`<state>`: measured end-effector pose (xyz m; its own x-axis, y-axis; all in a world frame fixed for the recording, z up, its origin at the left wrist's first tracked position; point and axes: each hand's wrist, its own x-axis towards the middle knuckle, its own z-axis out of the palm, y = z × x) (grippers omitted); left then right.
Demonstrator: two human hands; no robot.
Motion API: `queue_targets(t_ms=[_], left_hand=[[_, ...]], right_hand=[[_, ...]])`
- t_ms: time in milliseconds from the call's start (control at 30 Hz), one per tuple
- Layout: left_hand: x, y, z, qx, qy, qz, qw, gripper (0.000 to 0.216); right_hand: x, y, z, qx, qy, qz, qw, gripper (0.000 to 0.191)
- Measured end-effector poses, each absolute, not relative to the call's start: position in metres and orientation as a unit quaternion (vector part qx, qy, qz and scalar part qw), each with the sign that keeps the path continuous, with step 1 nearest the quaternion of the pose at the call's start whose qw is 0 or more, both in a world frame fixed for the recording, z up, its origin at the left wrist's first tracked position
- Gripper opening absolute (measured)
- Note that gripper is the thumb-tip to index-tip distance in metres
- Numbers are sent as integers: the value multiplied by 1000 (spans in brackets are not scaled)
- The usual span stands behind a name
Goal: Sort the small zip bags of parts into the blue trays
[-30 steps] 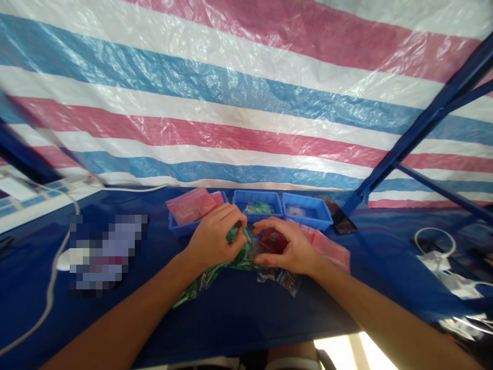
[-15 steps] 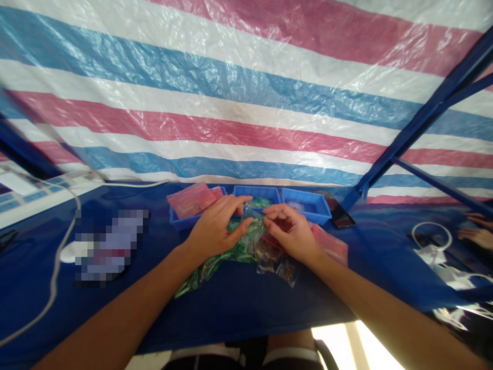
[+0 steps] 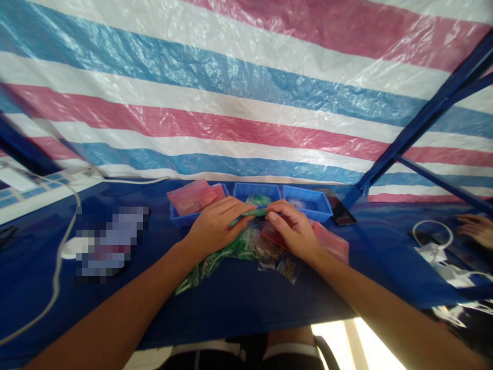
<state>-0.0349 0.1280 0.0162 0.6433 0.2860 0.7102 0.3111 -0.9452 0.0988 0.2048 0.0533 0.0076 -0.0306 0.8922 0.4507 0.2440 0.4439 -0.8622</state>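
Green packet spans the left hand and right hand, fingers pinched on either end, probably to keep it steady above the green bags.

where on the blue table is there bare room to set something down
Bare table: the front strip between the green packets and the near edge, and the right side between the pink bag and coiled white cable. Crowded: around the left hand and right hand, among green packets and blue bins.
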Motion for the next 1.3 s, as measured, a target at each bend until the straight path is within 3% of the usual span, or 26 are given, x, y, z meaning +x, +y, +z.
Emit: queue_targets(t_ms=[367,500,567,667,867,1100,1300], left_hand=[[-31,121,20,-909,-196,-367,-21,78],[-31,125,22,-917,-141,-372,19,44],[-32,127,21,-914,-132,-382,25,34],[-32,128,18,-906,-133,-402,20,32],[-31,124,17,-882,-171,-438,0,28],[-30,118,21,-901,-187,-390,-34,69],[-31,121,25,-912,-122,-391,17,41]], right_hand=[[202,61,1,-418,-529,444,590,36],[205,60,6,-415,-492,494,584,63],[205,59,7,-412,-498,505,572,56],[204,58,7,-412,-510,509,558,37],[200,54,3,-406,-555,473,551,37],[204,56,5,-432,-491,501,567,37],[202,53,11,-419,-474,574,519,41]])
